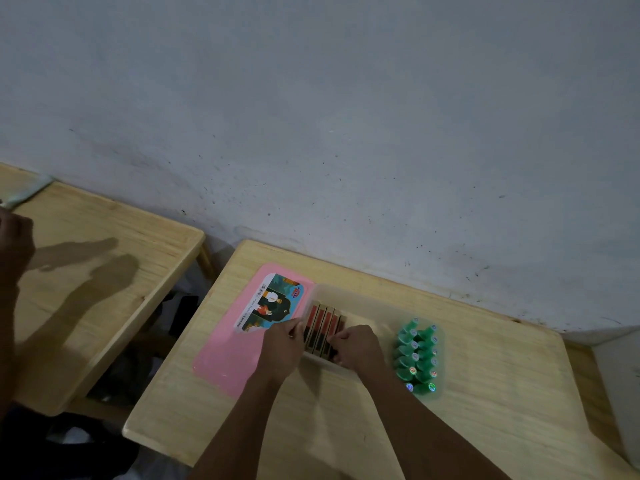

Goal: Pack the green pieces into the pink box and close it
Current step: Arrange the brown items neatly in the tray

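Note:
The pink box lid lies flat on the wooden table, label side up. Right beside it stands the translucent box base, which holds a row of several red and gold packs. My left hand presses against the left end of that row and my right hand against its right end, fingers curled on the packs. The green pieces, several small bottles with shiny caps, lie clustered on the table just right of the box, untouched by either hand.
The table stands against a grey wall. A second wooden table is to the left across a gap, with another person's hand over it. A white object sits at the right edge.

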The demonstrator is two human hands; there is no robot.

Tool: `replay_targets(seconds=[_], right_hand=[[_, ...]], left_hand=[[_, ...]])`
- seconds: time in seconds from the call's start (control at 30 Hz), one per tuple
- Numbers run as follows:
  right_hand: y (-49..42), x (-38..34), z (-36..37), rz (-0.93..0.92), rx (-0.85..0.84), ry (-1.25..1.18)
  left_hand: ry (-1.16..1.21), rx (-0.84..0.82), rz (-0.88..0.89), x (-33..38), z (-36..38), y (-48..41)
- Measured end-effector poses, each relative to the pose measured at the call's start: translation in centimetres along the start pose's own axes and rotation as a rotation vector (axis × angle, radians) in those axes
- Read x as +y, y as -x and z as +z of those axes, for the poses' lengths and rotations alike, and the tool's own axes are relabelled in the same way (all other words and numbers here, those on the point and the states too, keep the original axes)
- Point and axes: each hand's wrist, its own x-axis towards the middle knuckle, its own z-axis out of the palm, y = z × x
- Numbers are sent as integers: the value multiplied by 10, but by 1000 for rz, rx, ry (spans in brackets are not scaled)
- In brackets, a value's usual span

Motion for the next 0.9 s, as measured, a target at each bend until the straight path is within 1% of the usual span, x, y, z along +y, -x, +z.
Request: replay_targets(seconds=[0.07,0.13,0.23,0.3,0.33,0.37,0.4,0.43,0.5,0.57,0.63,0.73,0.83,0.9], right_hand=[[-2,0,2,22,13,-52],[-4,1,1,6,-8,-58],[-2,7,-6,-79,-99,28],[0,11,-13,-150,-101,98],[2,14,-17,-179,-91,121],[5,15,-21,-204,-94,137],[8,17,-26,-235,-123,142],[12,19,-29,-273,-182,140],[21,22,-35,-338,-322,170],[27,25,-35,-373,-365,227],[29,30,-32,-382,-312,261],[34,35,-27,-399,-222,323],[40,37,-24,-410,-147,369],[46,36,-23,-410,-125,379]], left_hand=[[-7,3,-13,1,1,0],[-2,3,-29,3,0,1],[17,-25,-34,3,-2,3],[85,-46,-58,-1,-5,7],[138,-25,-77,-6,-8,10],[127,46,-96,-14,-11,12],[63,134,-125,-27,-13,11],[-83,185,-183,-40,-17,11],[-367,210,-386,-65,-23,8],[-405,223,-562,-75,-30,9],[-412,230,-603,-80,-33,10],[-421,182,-548,-79,-37,5],[-309,156,-641,-71,-40,5],[-282,165,-699,-71,-44,5]])
